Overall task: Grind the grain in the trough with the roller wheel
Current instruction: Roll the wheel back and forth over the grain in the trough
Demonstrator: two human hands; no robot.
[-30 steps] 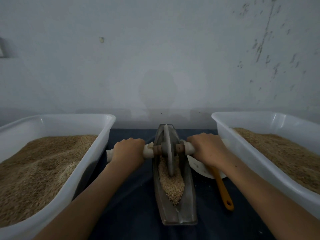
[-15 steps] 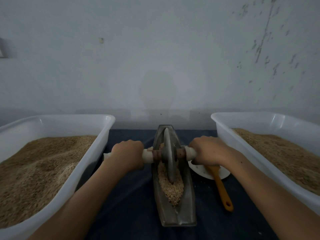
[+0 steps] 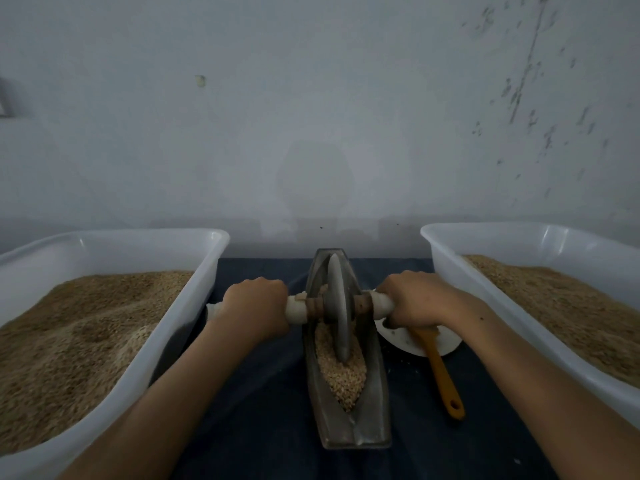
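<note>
**Both Hands on the Roller, Wheel Deep in the Grain**

Nearest of all, the blunt near end of the trough (image 3: 355, 403): a long, boat-shaped metal channel lying lengthwise on a dark cloth (image 3: 263, 403), pointing away toward the wall. Two bare forearms reaching in from the bottom corners, one either side of the trough.

In the near half of the trough, a bed of pale grain (image 3: 341, 368), tapering to a point toward the near end. Standing upright in that grain, near the middle of the trough, the wheel (image 3: 337, 306), a thin grey disc seen almost edge-on, its lower rim sunk in the grain. Through its hub, a handle (image 3: 298, 308) running crosswise over both trough walls, rusty brown next to the disc, pale further out.

Left of the trough, left hand (image 3: 254, 304) curled tight round the handle, knuckles up, with a short pale stub showing beyond it. Right of the trough, right hand (image 3: 414, 301) wrapped the same way round the other end.

Just right of the trough, partly under the right hand, a white dish (image 3: 446, 342) with an orange-handled tool (image 3: 440, 372) lying across it, handle pointing near; its head too hidden to identify.

Further out, well left of the trough, a white tub (image 3: 180, 327) heaped with brown grain. Well right of the trough, a second tub (image 3: 485, 282) filled likewise.

Beyond the trough's far end, a grey wall (image 3: 311, 116), flecked and scuffed toward the upper right.
</note>
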